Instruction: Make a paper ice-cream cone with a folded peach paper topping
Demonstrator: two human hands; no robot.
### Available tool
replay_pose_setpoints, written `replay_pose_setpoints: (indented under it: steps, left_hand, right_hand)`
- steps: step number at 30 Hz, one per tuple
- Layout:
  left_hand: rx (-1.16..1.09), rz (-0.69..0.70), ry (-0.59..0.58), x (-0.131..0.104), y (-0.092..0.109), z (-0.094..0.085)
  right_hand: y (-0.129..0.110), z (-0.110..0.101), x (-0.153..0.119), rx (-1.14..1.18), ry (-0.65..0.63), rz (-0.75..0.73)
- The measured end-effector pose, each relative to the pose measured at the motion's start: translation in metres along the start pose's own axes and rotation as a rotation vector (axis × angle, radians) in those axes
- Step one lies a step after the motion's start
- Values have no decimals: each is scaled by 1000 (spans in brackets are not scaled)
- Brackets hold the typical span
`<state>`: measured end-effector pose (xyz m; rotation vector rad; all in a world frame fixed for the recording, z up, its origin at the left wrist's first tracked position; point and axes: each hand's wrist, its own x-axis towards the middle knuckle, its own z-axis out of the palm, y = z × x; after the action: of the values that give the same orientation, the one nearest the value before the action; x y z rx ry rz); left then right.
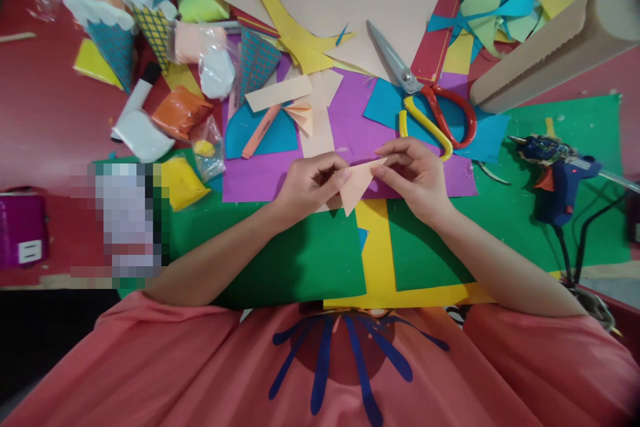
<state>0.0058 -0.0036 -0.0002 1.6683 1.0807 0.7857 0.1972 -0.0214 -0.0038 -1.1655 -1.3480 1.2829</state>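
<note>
A peach paper triangle (pixel 356 188) is held between my two hands, its point hanging down. My left hand (pixel 317 181) pinches its left corner with thumb and finger. At the upper right corner, my right hand (pixel 417 177) has it between thumb and fingertips. Just beyond lie a pleated peach paper fan (pixel 301 115), a peach paper strip (pixel 279 93) and an orange marker (pixel 262 131) on blue paper. Scissors with red and yellow handles (pixel 411 83) lie partly open behind my right hand.
A blue glue gun (pixel 560 180) stands on green sheets (pixel 430 240) at right, beside a large paper roll (pixel 550 40). Paper cones (pixel 113 47) and bagged clay (pixel 183 112) crowd the left. Blue and green scraps (pixel 493 0) heap at the back right.
</note>
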Motion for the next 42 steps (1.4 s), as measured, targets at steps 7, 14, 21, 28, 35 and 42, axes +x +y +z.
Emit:
replay_pose_setpoints:
  steps: [7, 14, 21, 28, 35, 42]
  left_hand:
    - [-235, -114, -58, -4, 2, 3]
    - [-295, -192, -104, -6, 2, 7]
    - [-217, -219, -200, -4, 3, 7]
    - [-162, -211, -237, -5, -4, 7]
    - [-169, -246, -250, -5, -3, 6]
    - [-200, -219, -231, -3, 0, 5]
  right_hand:
    - [1, 2, -1, 12, -78, -9]
    - [0, 3, 0, -149, -175, -9]
    - [0, 2, -1, -137, -198, 26]
    - [0, 1, -1, -158, -218, 13]
    - [-2, 0, -1, -130, -275, -18]
    - [-2, 0, 0, -122, -307, -60]
